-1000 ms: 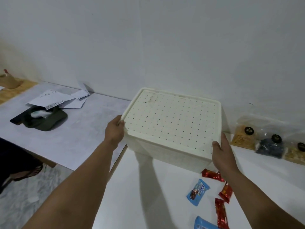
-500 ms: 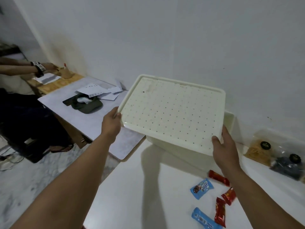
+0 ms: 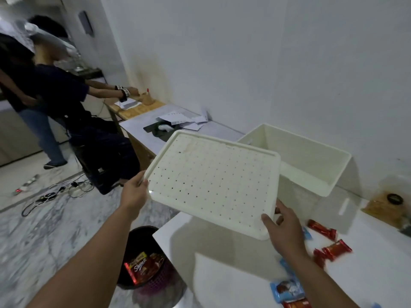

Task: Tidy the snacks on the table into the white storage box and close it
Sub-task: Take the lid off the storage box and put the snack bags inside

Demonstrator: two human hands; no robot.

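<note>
I hold the white perforated lid (image 3: pixel 211 181) in the air, left of the box and tilted. My left hand (image 3: pixel 134 193) grips its left edge; my right hand (image 3: pixel 285 230) grips its near right corner. The white storage box (image 3: pixel 311 172) stands open against the wall, and its inside looks empty. Red snack packets (image 3: pixel 322 230) (image 3: pixel 335 250) lie on the white table (image 3: pixel 222 263) to the right of my right hand. A blue packet (image 3: pixel 288 290) lies near the front edge, with another red one below it.
Clear bags of snacks (image 3: pixel 384 205) sit at the far right by the wall. A dark waste basket (image 3: pixel 144 258) with wrappers stands on the floor below the table's left edge. Two people work at a desk on the left. Cables lie on the marble floor.
The lid has come off the box and moved left and toward me in both hands. The box now stands open. The view has swung left and down.
</note>
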